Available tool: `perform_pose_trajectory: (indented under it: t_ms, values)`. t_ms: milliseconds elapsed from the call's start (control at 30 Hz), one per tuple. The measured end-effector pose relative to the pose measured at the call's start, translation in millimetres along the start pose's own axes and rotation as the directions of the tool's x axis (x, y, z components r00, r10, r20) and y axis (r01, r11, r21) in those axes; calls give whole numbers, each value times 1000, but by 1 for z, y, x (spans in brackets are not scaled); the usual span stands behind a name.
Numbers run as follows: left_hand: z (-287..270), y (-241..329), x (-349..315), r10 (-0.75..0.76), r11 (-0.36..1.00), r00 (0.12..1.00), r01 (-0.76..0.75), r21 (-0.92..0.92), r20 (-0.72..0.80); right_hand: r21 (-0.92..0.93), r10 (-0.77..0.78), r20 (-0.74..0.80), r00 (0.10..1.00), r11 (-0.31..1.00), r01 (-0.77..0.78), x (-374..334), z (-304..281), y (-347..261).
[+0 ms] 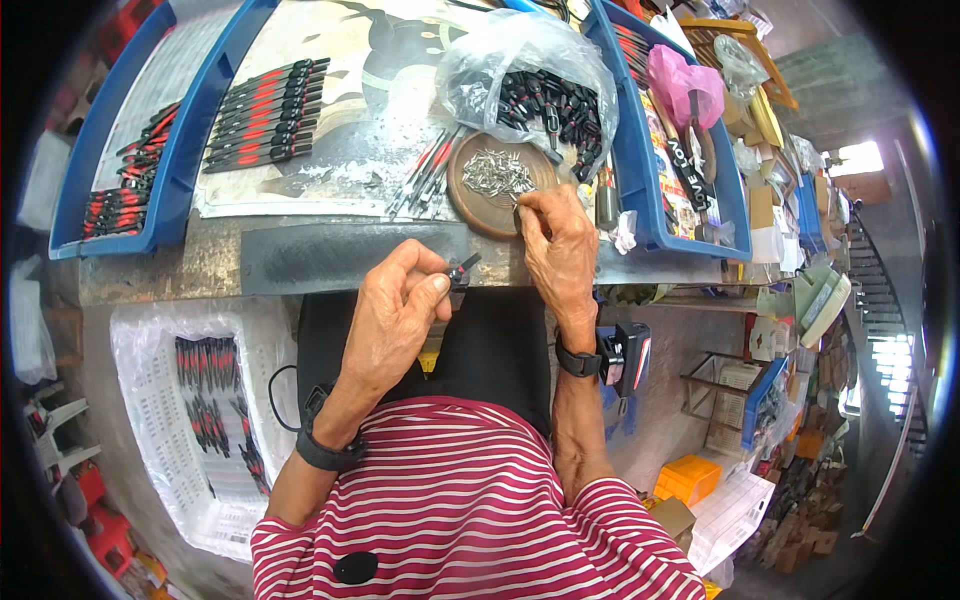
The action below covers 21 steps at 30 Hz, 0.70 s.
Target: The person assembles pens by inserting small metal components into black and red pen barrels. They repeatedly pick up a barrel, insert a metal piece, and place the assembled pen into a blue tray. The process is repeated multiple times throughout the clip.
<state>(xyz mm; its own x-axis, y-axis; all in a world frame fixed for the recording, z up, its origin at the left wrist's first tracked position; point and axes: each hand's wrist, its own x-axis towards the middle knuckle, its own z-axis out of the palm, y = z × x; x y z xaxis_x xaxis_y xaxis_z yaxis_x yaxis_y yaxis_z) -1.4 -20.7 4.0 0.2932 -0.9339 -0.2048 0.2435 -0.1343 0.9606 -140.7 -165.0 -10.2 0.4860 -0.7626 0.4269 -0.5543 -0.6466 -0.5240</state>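
Between the thumb and fingers of my left hand is a small black plastic part with a pointed end, held just over the table's front edge. My right hand is pinched at the right rim of a round wooden dish. What its fingertips grip is too small to make out. Many tiny silvery metal pieces lie in the dish. Behind it, a clear plastic bag spills black parts with red bits. Several thin red, black and silvery rods lie left of the dish.
A row of red-and-black tool-like pieces lies on the table's paper cover. Blue trays stand left and right; the right one holds a pink bag. Below left, a plastic-lined white crate holds more red-and-black pieces.
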Motion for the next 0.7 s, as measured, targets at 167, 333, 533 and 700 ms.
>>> perform_pose_trajectory:
  t_ms: [167,333,533,700]
  values:
    - [-3,-1,0,5,999,1000,-4,38,-5,-134,-83,42,996,987,88,3,1,2]
    - [-4,0,0,-2,998,1000,2,61,0,-172,-125,49,991,976,132,4,1,0]
    - [-8,2,-1,-5,998,1000,6,58,-15,-240,-159,111,981,953,182,9,0,-4]
    - [-9,4,0,-21,999,1000,22,49,-15,-202,-182,158,971,956,212,12,-2,2]
